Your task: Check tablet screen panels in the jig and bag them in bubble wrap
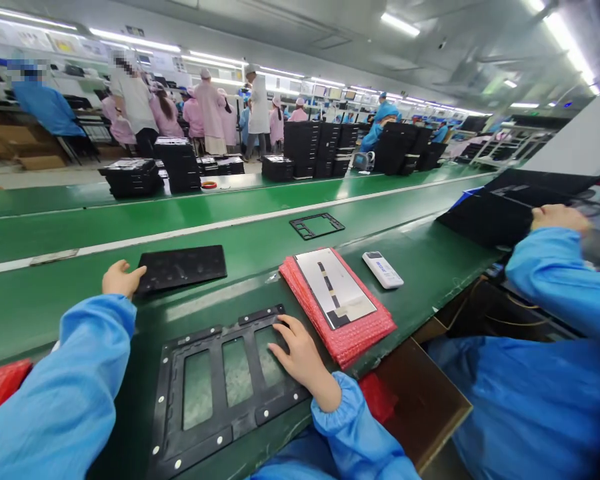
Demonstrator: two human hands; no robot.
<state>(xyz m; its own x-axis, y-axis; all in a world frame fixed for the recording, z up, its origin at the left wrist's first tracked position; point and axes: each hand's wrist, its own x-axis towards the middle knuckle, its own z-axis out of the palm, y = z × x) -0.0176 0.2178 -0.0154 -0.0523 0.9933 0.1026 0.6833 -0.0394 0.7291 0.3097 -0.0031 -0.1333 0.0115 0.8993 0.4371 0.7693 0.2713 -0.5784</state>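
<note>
My left hand (123, 279) is at the left end of a flat black rectangular panel (185, 267), its thumb and fingers closed on the edge. The panel is over the green conveyor belt. Closer to me lies a black frame (223, 417) with three windows and several pale round dots along its border. My right hand (300, 353) is over the frame's right side, thumb and fingers apart, fingertips near the right-hand window. To the right, a screen panel (330, 287) with a dark strip across its pale back rests on a stack of red bubble-wrap sheets (353, 343).
A white handheld device (383, 270) lies right of the stack. A thin black frame (317, 226) lies on the belt (240, 230). At right, a co-worker's hand (560, 217) touches a black sheet (490, 213). A cardboard box (425, 407) stands below the edge. Black tray stacks (300, 147) stand beyond.
</note>
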